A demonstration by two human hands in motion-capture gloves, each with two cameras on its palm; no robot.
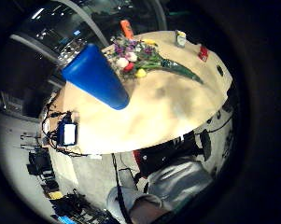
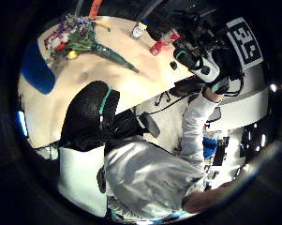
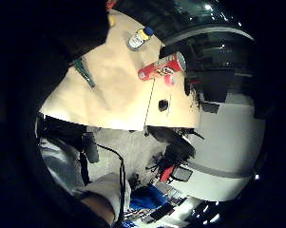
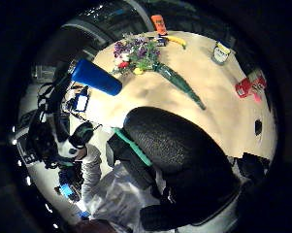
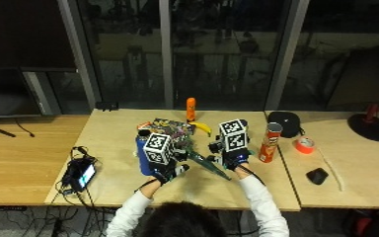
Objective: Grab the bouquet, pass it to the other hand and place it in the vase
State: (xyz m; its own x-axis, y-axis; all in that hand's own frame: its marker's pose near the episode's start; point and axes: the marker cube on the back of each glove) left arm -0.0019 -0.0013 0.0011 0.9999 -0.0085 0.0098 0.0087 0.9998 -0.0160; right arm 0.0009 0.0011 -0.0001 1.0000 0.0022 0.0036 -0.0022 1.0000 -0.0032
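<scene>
Nothing done yet — the bouquet [image 5: 176, 136] lies on the bench [image 5: 117, 143] beside the blue vase [image 5: 142, 157], both hands [image 5: 165, 170] hovering above it, apart and holding nothing

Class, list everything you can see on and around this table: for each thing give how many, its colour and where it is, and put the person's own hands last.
bouquet: one, mixed colours with green stems, lying on the table centre
vase: one, blue, upright beside the bouquet, behind the left hand
table: one, light wood, under everything
orange bottle: one, upright at the far edge
banana: one, yellow, beside the bouquet
crisp tube: one, red, upright near the right hand
tape roll: one, orange, on the neighbouring table
left hand: black glove, above the table, holding nothing
right hand: black glove, above the table near the stems
</scene>
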